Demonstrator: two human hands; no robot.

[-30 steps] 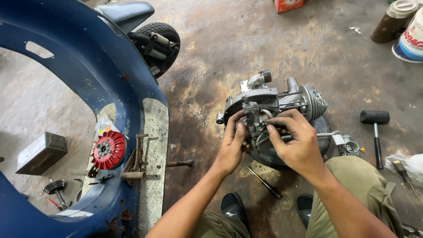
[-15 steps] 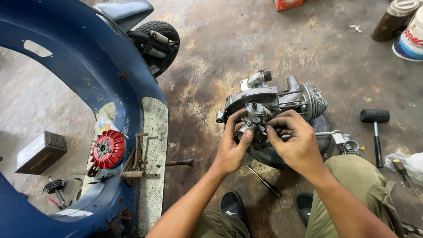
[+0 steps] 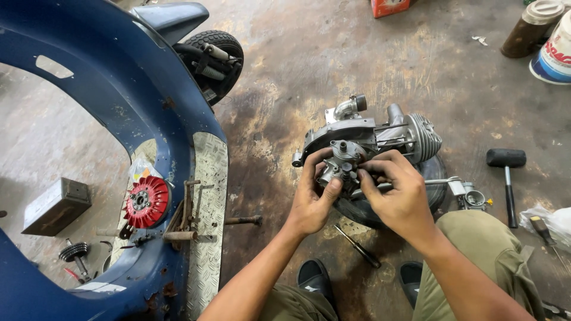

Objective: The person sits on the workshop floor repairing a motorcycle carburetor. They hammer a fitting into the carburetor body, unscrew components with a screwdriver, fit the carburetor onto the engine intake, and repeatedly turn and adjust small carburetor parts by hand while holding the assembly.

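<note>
Both hands have barely shifted: left hand (image 3: 312, 199) and right hand (image 3: 399, 193) grip the carburetor (image 3: 340, 163) between them (atop the engine (image 3: 380, 139)).

- Bare concrete floor (image 3: 333, 65), stained dark with oil and rust-brown patches
- Even daylight, soft shadows
- Blue scooter body (image 3: 113, 77) lying at left
- Black mallet (image 3: 507, 172) at right
- Paint tin (image 3: 553, 53) top right

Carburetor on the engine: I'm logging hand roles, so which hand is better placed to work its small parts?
Probably the right hand: its fingertips pinch at the carburetor, while the left hand cradles it from below, steadying.
</note>
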